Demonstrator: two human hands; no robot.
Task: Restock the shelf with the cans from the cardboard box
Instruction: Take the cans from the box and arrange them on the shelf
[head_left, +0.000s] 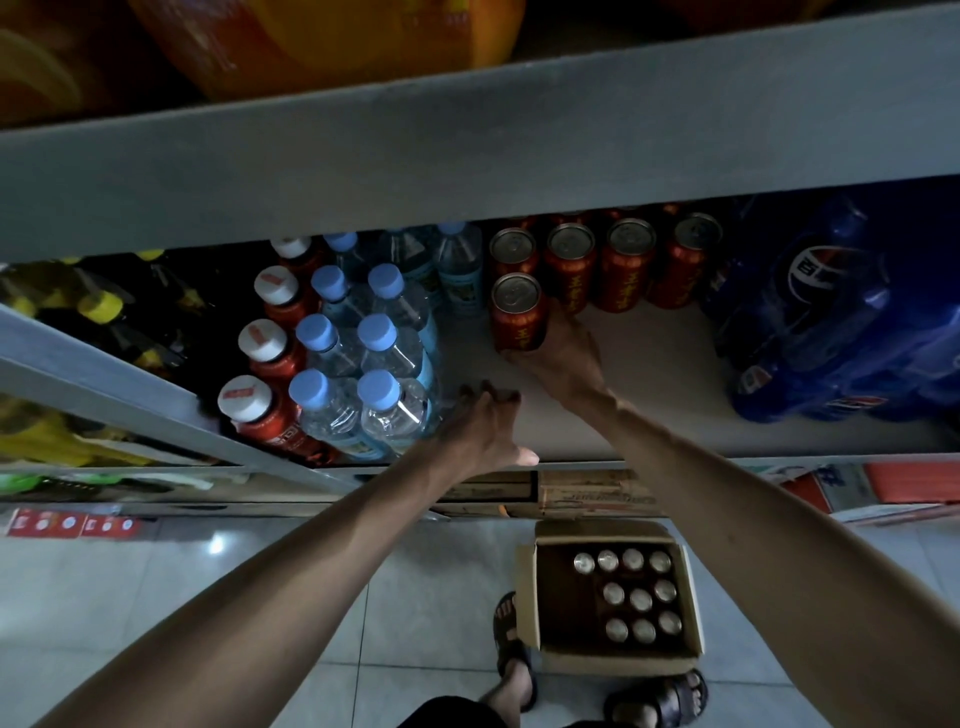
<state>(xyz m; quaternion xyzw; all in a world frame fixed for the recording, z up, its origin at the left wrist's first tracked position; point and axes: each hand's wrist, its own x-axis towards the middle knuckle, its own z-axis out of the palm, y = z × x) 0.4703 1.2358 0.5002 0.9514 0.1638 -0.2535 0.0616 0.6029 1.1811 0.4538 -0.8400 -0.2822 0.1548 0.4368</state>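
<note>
We curl the right grip (563, 358) round the red can (519, 317), setting it upright on the shelf (649, 374) before the back row (628, 260) to begin a new rank, while the left grip (488, 426), fingers spread, apparently braces us near the shelf edge.

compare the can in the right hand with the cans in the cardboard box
The held can stands on the shelf, gripped by the right hand; the boxed cans sit untouched in the cardboard box. Its red side shows; theirs show only tops. All stand upright with silver lids.
</note>
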